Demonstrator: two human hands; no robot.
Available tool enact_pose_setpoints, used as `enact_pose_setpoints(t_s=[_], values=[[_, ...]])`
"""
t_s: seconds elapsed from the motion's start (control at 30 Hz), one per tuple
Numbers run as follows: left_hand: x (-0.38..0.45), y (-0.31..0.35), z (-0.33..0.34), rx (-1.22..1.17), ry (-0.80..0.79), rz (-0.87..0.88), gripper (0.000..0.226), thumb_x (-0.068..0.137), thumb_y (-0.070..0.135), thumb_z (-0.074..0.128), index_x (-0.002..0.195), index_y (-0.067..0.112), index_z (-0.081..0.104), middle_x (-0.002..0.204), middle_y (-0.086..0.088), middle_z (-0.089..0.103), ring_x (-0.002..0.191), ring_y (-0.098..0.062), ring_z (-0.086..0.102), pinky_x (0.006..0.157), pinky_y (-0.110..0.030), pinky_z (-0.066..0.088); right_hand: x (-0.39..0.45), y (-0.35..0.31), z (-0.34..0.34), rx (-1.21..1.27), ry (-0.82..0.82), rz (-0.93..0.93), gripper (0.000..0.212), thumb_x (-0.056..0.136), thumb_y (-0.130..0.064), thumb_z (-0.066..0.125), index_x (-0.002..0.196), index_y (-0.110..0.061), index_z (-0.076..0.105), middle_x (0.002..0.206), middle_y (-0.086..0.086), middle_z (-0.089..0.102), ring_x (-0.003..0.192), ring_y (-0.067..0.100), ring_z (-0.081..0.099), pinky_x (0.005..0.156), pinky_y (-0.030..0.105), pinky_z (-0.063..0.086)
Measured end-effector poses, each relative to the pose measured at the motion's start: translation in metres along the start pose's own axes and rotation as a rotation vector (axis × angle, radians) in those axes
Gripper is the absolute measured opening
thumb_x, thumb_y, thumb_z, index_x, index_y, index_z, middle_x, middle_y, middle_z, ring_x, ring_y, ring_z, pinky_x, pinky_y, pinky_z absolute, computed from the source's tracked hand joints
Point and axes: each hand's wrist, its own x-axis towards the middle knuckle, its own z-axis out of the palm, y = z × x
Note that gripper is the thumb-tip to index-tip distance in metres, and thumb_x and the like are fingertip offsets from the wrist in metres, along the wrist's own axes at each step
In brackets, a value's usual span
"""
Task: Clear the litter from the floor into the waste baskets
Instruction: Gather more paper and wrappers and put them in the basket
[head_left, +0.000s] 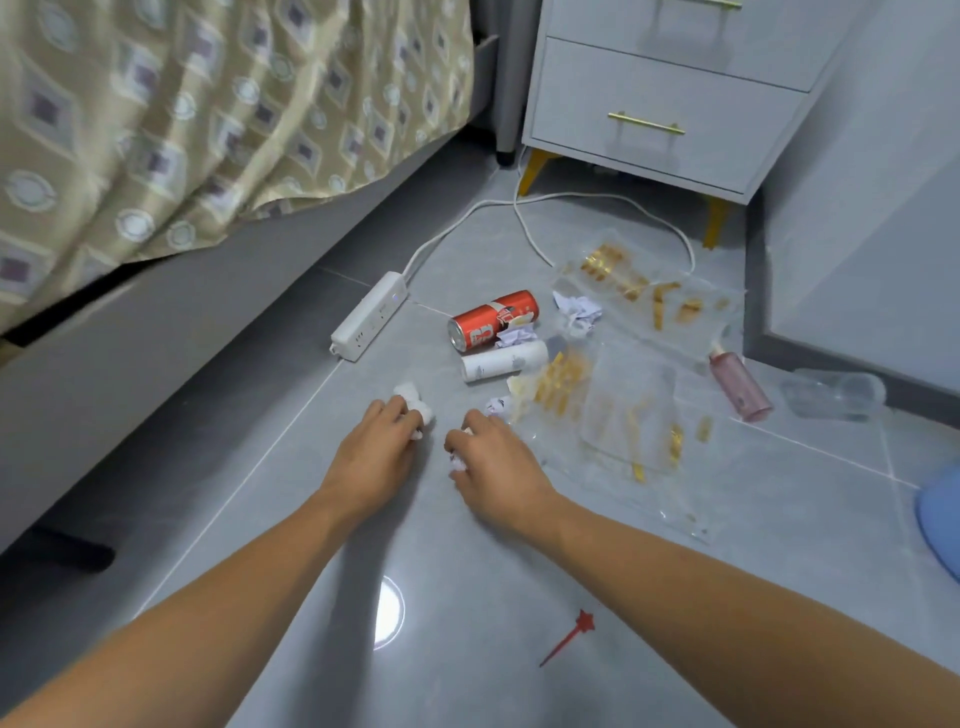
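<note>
Litter lies scattered on the grey tiled floor. My left hand (375, 451) is closed around a crumpled white tissue (415, 405). My right hand (493, 467) grips another small paper wad (458, 461), mostly hidden under the fingers. Just beyond lie a red drink can (491, 319), a white bottle (504, 361), two crumpled papers (577, 312) (517, 335), clear plastic packets with gold print (628, 410), a pink bottle (740, 384) and a clear plastic bottle (831, 395). A red star-tipped pick (569, 636) lies near my right forearm.
A white power strip (370, 315) and its cords (597, 200) run toward the grey nightstand (670, 98). The bed with a patterned cover (208, 114) fills the left. A blue rim (937, 519), perhaps a basket, shows at the right edge.
</note>
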Motion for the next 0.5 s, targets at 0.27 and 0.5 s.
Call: enact_pose_setpoints(t_s=[0.27, 0.5], values=[[0.009, 0.122, -0.071, -0.163, 0.128, 0.194, 0.014, 0.089, 0.008, 0.063, 0.097, 0.019, 0.060, 0.102, 0.006, 0.054, 0.094, -0.020, 0.051, 0.061, -0.041, 0.050, -0.074, 0.019, -0.133, 0.060, 0.145, 0.064, 0.024, 0.084, -0.020, 0.074, 0.106, -0.012, 0.067, 0.103, 0.008, 0.058, 0.090, 0.031, 0.058, 0.072, 0.036, 0.047], [0.016, 0.317, -0.111, -0.382, 0.110, 0.519, 0.009, 0.091, 0.009, 0.062, 0.097, 0.016, 0.061, 0.099, 0.006, 0.054, 0.090, -0.020, 0.051, 0.062, -0.042, 0.049, -0.224, 0.063, -0.275, 0.008, 0.231, 0.321, 0.023, 0.086, -0.024, 0.075, 0.106, -0.016, 0.067, 0.120, 0.004, 0.059, 0.102, 0.022, 0.057, 0.078, 0.030, 0.046]])
